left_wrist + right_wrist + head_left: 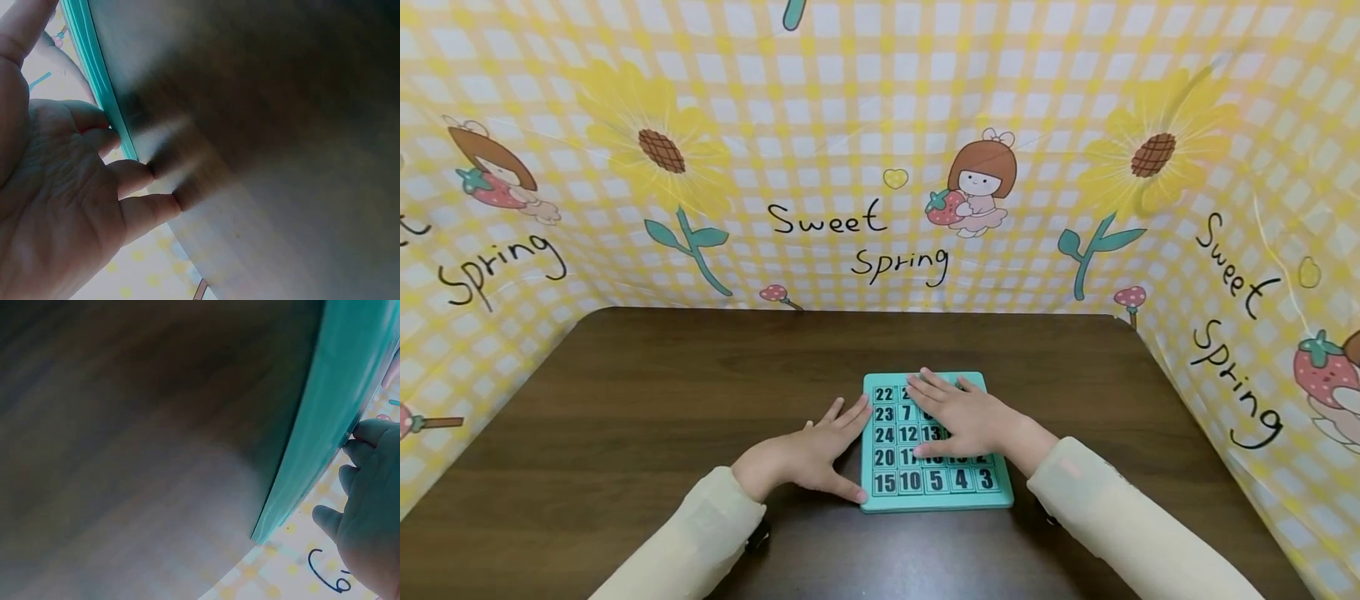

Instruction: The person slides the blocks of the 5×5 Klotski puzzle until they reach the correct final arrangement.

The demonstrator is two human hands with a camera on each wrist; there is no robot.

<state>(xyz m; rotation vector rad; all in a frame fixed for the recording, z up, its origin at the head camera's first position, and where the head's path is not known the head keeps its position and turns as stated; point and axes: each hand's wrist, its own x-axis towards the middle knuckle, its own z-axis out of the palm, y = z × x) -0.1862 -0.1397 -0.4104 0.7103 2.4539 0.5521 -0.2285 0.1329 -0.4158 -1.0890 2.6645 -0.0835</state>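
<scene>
A teal number slide puzzle [936, 503] lies flat on the table, its square tiles printed with black numbers. My left hand [816, 457] is at the puzzle's left side, fingers spread and thumb at the near left corner. In the left wrist view, fingertips of that hand [59, 181] meet the table and the puzzle's teal side [94, 72]. Over the upper and right tiles rests my right hand [966, 423], fingers extended, hiding several numbers. The right wrist view has the right hand [375, 494] beside the puzzle's long teal edge [312, 425].
The dark brown wooden table [700, 367] extends around the puzzle. A yellow checked cloth [850, 108] with sunflowers and "Sweet Spring" lettering stands behind the table and along both sides.
</scene>
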